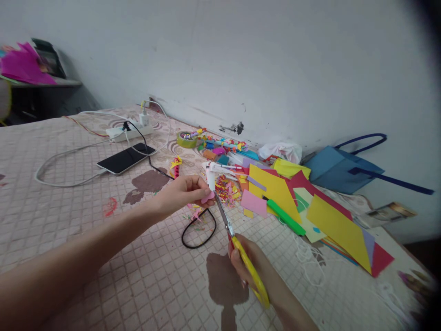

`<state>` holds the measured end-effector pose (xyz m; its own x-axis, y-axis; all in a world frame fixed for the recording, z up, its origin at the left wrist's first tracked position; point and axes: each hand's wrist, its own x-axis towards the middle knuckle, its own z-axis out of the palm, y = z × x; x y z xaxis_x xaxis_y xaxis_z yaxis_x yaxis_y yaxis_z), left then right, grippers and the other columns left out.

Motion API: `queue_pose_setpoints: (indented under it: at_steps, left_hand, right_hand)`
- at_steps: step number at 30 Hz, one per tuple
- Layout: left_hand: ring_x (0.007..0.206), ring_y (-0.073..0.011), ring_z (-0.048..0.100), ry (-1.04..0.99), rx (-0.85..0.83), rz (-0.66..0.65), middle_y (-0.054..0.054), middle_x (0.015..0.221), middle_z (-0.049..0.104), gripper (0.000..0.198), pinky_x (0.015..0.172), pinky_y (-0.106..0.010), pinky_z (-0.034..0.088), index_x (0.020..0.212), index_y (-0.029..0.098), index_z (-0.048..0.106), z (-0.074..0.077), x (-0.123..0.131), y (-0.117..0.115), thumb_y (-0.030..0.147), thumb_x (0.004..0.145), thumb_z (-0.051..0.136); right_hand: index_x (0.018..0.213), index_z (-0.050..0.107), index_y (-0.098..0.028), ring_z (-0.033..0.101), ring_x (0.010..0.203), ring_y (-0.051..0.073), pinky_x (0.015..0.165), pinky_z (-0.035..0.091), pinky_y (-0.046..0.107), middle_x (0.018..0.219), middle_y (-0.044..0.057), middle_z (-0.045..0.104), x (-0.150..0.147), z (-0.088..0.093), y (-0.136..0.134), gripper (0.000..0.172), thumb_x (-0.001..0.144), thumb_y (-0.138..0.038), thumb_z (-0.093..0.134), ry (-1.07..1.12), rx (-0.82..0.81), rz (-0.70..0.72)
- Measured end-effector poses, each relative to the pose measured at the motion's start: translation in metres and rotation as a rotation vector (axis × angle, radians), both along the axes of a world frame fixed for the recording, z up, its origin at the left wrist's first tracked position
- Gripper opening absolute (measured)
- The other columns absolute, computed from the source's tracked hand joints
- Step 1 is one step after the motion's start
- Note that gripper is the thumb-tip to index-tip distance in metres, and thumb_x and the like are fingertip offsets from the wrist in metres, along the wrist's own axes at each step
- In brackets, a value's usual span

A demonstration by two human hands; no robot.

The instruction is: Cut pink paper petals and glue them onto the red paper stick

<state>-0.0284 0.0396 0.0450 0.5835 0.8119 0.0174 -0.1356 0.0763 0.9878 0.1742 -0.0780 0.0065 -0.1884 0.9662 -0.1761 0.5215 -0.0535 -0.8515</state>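
My left hand point(191, 189) pinches a small pink paper piece point(207, 197) between thumb and fingertips. Around the yellow-handled scissors point(251, 266) my right hand point(246, 255) is closed. Their metal blades point up and left, with the tips at the right edge of the pink piece; whether they touch it I cannot tell. Just behind my left fingertips stands a white glue gun point(211, 178), partly hidden by them. Small coloured paper scraps point(227, 191) lie beside it. A pink paper rectangle point(254, 203) is to the right of the blades.
Yellow paper sheets point(339, 225), a green cutter point(285, 217) and a blue bag point(339, 168) lie to the right. A tape roll point(186, 140) sits at the back. A phone point(126, 158), a power strip point(129, 132) and a black cable loop point(184, 239) are on the patterned cloth.
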Motion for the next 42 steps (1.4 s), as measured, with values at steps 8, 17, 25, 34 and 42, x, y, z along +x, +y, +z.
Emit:
queue_pose_setpoints:
  at_steps: [8,17,25,34,42]
  left_hand:
    - [0.061,-0.0074,0.058,0.014,-0.013,-0.081,0.002,0.061,0.062,0.015,0.061,-0.02,0.044,0.064,0.014,0.055,0.001,-0.005,0.005,0.021,0.073,0.065]
    - [0.064,-0.0087,0.059,0.058,0.007,-0.132,0.0,0.068,0.064,0.018,0.064,-0.023,0.044,0.07,0.014,0.056,-0.005,-0.01,0.01,0.028,0.075,0.065]
    - [0.065,-0.0099,0.059,0.083,0.034,-0.124,0.0,0.065,0.062,0.017,0.064,-0.023,0.044,0.069,0.015,0.057,-0.003,-0.01,0.009,0.029,0.075,0.063]
    - [0.066,-0.0114,0.058,0.108,0.048,-0.125,0.0,0.063,0.061,0.016,0.063,-0.024,0.044,0.068,0.015,0.057,0.001,-0.011,0.007,0.029,0.075,0.062]
    - [0.065,-0.0097,0.056,0.068,0.032,-0.145,0.001,0.064,0.06,0.016,0.063,-0.023,0.043,0.067,0.015,0.056,-0.001,-0.008,0.007,0.027,0.075,0.062]
  right_hand:
    - [0.064,0.036,-0.02,0.032,0.047,0.007,0.04,0.027,0.019,0.056,-0.005,0.034,0.001,-0.001,0.003,0.038,0.08,-0.052,0.047,0.015,0.106,-0.017]
    - [0.065,0.038,-0.02,0.033,0.047,0.007,0.041,0.028,0.018,0.055,-0.006,0.036,0.004,-0.004,0.004,0.029,0.078,-0.041,0.052,0.001,0.056,-0.019]
    - [0.063,0.038,-0.02,0.029,0.042,0.006,0.038,0.024,0.018,0.05,-0.007,0.034,0.003,0.009,0.0,0.026,0.08,-0.034,0.052,-0.017,0.028,-0.014]
    - [0.064,0.043,-0.02,0.03,0.038,0.005,0.035,0.026,0.017,0.048,-0.007,0.037,0.008,0.001,0.002,0.029,0.078,-0.043,0.056,0.114,-0.055,-0.036]
    - [0.068,0.038,-0.021,0.029,0.029,0.004,0.028,0.027,0.016,0.04,-0.011,0.032,0.007,0.0,0.003,0.052,0.071,-0.072,0.045,0.179,-0.117,-0.011]
